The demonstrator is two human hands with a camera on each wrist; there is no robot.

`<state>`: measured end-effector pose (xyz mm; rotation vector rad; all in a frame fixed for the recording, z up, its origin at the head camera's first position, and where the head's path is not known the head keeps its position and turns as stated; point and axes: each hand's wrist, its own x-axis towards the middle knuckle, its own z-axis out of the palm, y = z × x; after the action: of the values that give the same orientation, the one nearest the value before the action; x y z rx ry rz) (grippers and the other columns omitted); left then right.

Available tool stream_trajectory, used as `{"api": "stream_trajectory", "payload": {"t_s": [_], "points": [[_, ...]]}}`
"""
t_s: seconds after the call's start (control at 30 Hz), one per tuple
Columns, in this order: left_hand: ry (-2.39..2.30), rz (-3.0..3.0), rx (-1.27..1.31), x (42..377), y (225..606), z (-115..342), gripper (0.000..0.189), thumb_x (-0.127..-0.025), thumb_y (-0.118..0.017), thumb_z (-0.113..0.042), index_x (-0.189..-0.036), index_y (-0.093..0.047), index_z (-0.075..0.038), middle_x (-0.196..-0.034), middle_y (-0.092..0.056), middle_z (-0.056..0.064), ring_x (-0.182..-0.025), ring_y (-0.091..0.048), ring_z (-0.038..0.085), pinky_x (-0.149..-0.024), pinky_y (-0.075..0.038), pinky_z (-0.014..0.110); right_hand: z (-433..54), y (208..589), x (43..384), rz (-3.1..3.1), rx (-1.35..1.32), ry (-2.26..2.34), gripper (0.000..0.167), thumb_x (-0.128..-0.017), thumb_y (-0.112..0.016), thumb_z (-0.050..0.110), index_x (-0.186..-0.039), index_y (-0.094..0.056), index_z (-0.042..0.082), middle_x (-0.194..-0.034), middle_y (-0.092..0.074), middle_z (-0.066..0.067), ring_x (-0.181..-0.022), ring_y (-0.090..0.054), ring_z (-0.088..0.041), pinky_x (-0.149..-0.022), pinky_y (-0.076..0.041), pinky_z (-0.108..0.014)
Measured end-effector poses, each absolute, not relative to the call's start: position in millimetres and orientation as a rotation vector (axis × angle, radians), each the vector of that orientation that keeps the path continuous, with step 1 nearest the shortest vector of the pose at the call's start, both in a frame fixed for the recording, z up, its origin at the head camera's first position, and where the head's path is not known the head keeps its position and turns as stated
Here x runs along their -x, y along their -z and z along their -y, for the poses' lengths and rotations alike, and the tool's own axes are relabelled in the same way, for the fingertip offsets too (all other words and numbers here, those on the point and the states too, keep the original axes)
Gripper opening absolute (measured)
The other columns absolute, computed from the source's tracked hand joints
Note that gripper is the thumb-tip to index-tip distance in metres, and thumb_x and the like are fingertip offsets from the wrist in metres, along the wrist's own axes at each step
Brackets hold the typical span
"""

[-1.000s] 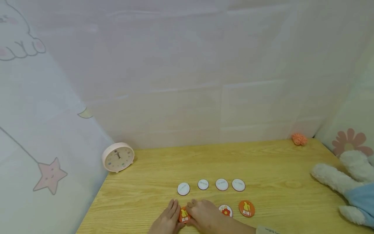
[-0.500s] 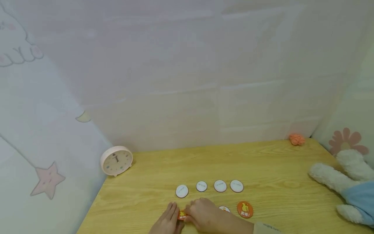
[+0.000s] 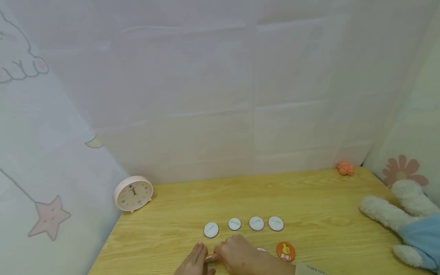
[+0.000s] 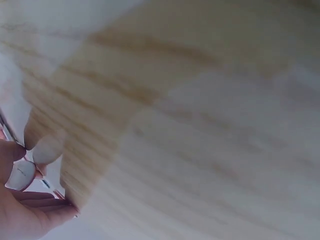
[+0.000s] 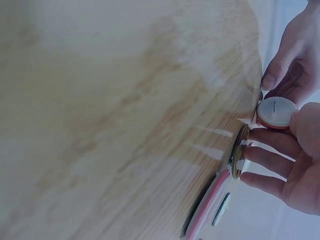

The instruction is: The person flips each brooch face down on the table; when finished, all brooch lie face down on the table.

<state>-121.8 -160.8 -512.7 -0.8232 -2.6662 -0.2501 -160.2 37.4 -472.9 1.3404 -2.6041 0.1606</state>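
On the yellow wood-grain tabletop (image 3: 172, 217), low in the head view: one round orange-rimmed badge, white-backed with a metal pin (image 5: 276, 112), tilted up between both hands.

Right hand (image 3: 238, 254): thumb and finger pinch the badge at its edge; the other fingers extend toward the tabletop.
Left hand (image 3: 192, 261): fingers extended, not clenched, their tips beside the badge's opposite edge; whether they bear any of its weight cannot be told.

Beyond the hands: four round white-backed badges in a row (image 3: 256, 224), pins showing.
Right of the hands: one round orange badge with a yellow thumbs-up (image 3: 286, 251), face up; just beside it, one pale-edged badge (image 3: 261, 249), mostly hidden by the right forearm.

Hazards, as judged: the pinch takes in only a thin, smooth rim, so a loosened thumb or a push from the left fingertips could make the held badge slip and drop flat. A low sweep of the right forearm could knock the half-hidden badge askew. Should the pin be unfastened, which cannot be made out, it could prick a finger.
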Motion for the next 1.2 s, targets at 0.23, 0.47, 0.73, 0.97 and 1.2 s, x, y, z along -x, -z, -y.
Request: {"api": "stream_trajectory", "payload": {"t_s": [0.23, 0.47, 0.73, 0.97, 1.2], "points": [[0.13, 2.394, 0.833, 126, 524, 160, 0.068, -0.098, -0.046, -0.054, -0.102, -0.068, 0.01, -0.103, -0.07, 0.02, -0.094, -0.069, 0.029, -0.075, -0.057, 0.032, -39, 476, 160, 2.565, -1.312, -0.216, 0.029, -0.1, -0.053, 0.032, -0.075, -0.062, 0.022, -0.06, -0.053, 0.012, -0.05, -0.048, 0.002, -0.044, -0.034, -0.018], [0.129, 2.514, 0.82, 120, 521, 162, 0.067, -0.094, -0.058, -0.051, -0.11, -0.064, 0.013, -0.112, -0.066, 0.025, -0.102, -0.066, 0.033, -0.082, -0.056, 0.036, -39, 480, 159, 2.533, -1.303, -0.292, 0.023, -0.097, -0.058, 0.032, -0.078, -0.065, 0.021, -0.062, -0.053, 0.011, -0.051, -0.049, 0.0, -0.046, -0.037, -0.018], [0.157, 2.637, 0.807, 116, 512, 160, 0.069, -0.095, -0.058, -0.049, -0.12, -0.057, 0.015, -0.123, -0.06, 0.027, -0.11, -0.062, 0.034, -0.085, -0.055, 0.038, -40, 477, 160, 2.509, -1.318, -0.242, 0.022, -0.098, -0.058, 0.032, -0.081, -0.065, 0.02, -0.066, -0.058, 0.011, -0.056, -0.055, -0.001, -0.047, -0.041, -0.018], [0.188, 2.696, 0.828, 115, 511, 161, 0.074, -0.096, -0.052, -0.051, -0.126, -0.05, 0.017, -0.128, -0.055, 0.03, -0.112, -0.06, 0.037, -0.087, -0.054, 0.04, -39, 478, 159, 2.443, -1.332, -0.18, 0.021, -0.097, -0.058, 0.032, -0.08, -0.065, 0.02, -0.073, -0.063, 0.012, -0.06, -0.059, -0.003, -0.048, -0.042, -0.018], [0.139, 2.635, 0.902, 118, 514, 165, 0.075, -0.096, -0.051, -0.05, -0.124, -0.05, 0.019, -0.125, -0.056, 0.033, -0.113, -0.059, 0.039, -0.089, -0.053, 0.041, -41, 481, 159, 2.354, -1.395, -0.058, 0.026, -0.099, -0.055, 0.033, -0.096, -0.07, 0.011, -0.101, -0.072, 0.0, -0.087, -0.068, -0.009, -0.068, -0.054, -0.02]]}}
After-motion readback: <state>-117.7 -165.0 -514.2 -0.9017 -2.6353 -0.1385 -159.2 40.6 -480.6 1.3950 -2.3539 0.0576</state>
